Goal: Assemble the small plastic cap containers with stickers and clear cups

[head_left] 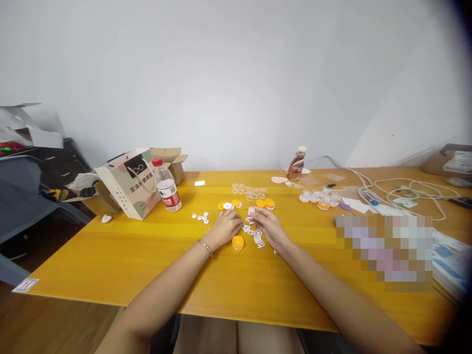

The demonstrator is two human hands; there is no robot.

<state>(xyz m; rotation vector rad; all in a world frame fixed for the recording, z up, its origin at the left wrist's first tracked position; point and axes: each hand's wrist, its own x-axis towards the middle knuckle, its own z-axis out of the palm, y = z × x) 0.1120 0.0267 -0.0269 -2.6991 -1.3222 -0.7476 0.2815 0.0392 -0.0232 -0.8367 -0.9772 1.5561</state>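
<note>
Leaning inward over the worktop [110, 260], the right hand [271, 228] pinches a white openwork piece [251, 212]; the left hand [225, 229] curls nearby, its grip unclear.

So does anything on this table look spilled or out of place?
No spill shows. At right on the table, the white cable sprawls in untidy, crossing loops; near the right hand, white lattice pieces lie jumbled.
</note>
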